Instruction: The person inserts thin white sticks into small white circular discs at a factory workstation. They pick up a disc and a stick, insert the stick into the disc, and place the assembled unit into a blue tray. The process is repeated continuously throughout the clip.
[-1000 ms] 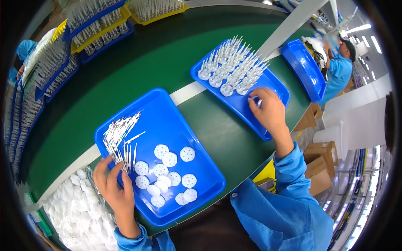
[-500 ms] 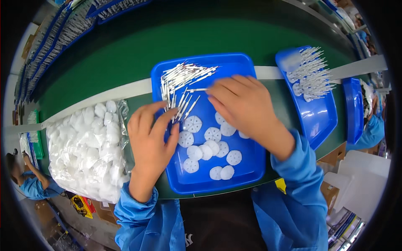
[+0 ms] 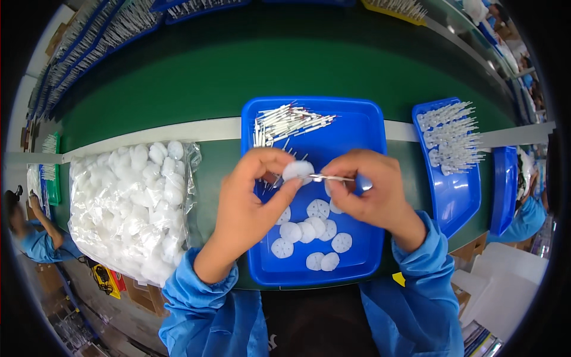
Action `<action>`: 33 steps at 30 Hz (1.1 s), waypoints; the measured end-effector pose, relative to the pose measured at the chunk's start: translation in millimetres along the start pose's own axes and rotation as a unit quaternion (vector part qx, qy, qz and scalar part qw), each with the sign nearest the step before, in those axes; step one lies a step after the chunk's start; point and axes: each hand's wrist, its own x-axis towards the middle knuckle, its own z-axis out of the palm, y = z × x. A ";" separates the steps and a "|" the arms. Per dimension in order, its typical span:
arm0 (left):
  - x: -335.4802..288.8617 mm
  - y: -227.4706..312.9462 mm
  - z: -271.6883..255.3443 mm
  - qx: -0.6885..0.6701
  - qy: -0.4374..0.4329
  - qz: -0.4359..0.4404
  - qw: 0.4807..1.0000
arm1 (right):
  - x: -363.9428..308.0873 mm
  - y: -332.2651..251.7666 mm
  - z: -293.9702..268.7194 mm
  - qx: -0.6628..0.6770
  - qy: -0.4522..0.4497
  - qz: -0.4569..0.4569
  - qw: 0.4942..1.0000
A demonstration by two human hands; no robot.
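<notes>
Over the blue tray [image 3: 367, 128] my left hand [image 3: 253, 205] pinches a white round disc [image 3: 297, 170] between thumb and fingers. My right hand [image 3: 372, 193] grips a thin metal pin [image 3: 331, 177] whose tip touches that disc. Several loose white discs [image 3: 310, 231] lie on the tray floor below both hands. A pile of white-and-metal pins [image 3: 285, 122] sits at the tray's far left corner.
A clear bag of white discs [image 3: 131, 205] lies to the left on the green bench [image 3: 238, 65]. To the right stands a second blue tray [image 3: 455, 196] with assembled pins [image 3: 452, 137] upright. Other workers sit at far left and far right.
The view swung from the right-hand tray back to the middle tray. My right hand left the right tray and took a pin; my left hand lifted a disc and the two now meet.
</notes>
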 end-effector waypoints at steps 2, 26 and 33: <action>9.2 2.9 8.1 -0.153 0.047 -0.045 0.986 | 6.7 1.8 7.7 -0.085 0.026 -0.085 0.992; 17.1 -10.3 14.3 0.080 0.100 0.084 0.988 | 4.7 5.6 20.3 -0.021 0.030 0.047 0.998; 13.1 -8.9 21.0 0.169 0.104 0.128 0.972 | 13.2 19.0 20.4 -0.195 0.094 -0.113 0.970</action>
